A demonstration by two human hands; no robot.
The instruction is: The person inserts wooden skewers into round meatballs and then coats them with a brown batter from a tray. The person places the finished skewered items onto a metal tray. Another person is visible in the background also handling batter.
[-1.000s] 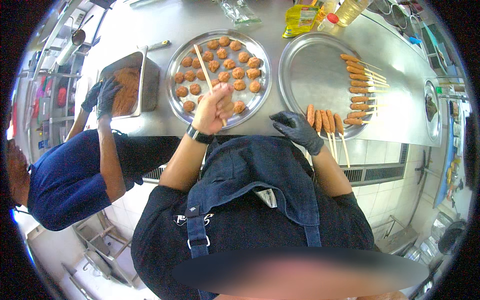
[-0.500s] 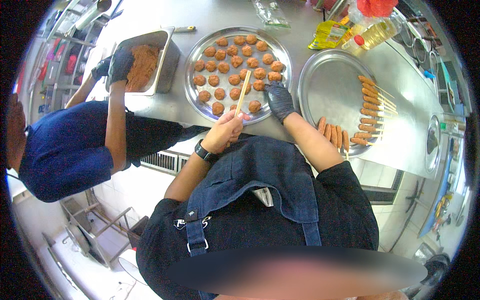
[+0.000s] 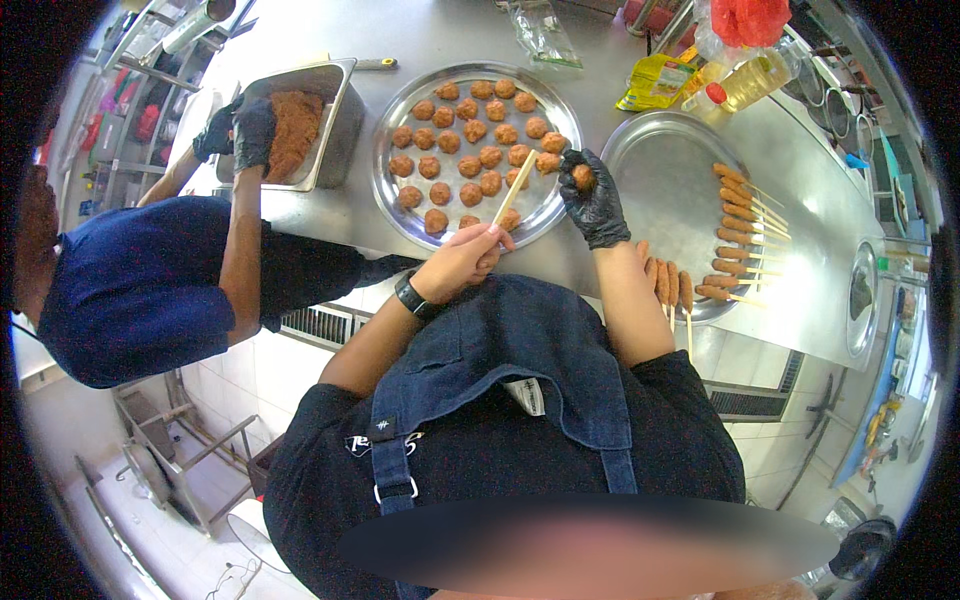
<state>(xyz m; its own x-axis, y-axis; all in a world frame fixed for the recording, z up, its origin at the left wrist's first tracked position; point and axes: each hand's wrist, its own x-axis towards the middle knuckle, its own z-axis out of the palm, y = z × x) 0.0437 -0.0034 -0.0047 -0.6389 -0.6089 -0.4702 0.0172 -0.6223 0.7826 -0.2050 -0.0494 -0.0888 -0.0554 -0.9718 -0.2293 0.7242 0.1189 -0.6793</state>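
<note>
My bare left hand (image 3: 462, 262) is closed round the lower end of a flat wooden stick (image 3: 514, 188), which slants up over the near part of a round metal tray (image 3: 392, 212). Rows of reddish-brown meatballs (image 3: 472, 131) lie on that tray. In a black glove, my right hand (image 3: 598, 208) is raised at the tray's right rim, its fingers curled round one meatball (image 3: 583, 178). To the right, a second round tray (image 3: 640, 150) holds several sausage-shaped meat skewers (image 3: 737, 225) along its right side, and more skewers (image 3: 671, 284) at its near edge, beside my right forearm.
At the left, a co-worker's black-gloved hands (image 3: 253, 135) are at a deep metal pan (image 3: 345, 110) of minced meat (image 3: 296, 135). A knife-like handle (image 3: 376, 64) lies behind it. At the back are a clear plastic bag (image 3: 543, 35), a yellow packet (image 3: 655, 82) and an oil bottle (image 3: 752, 83).
My right hand has lifted off the tray's right edge with a meatball in its fingers. My left hand has shifted slightly, and its stick now leans more to the right.
</note>
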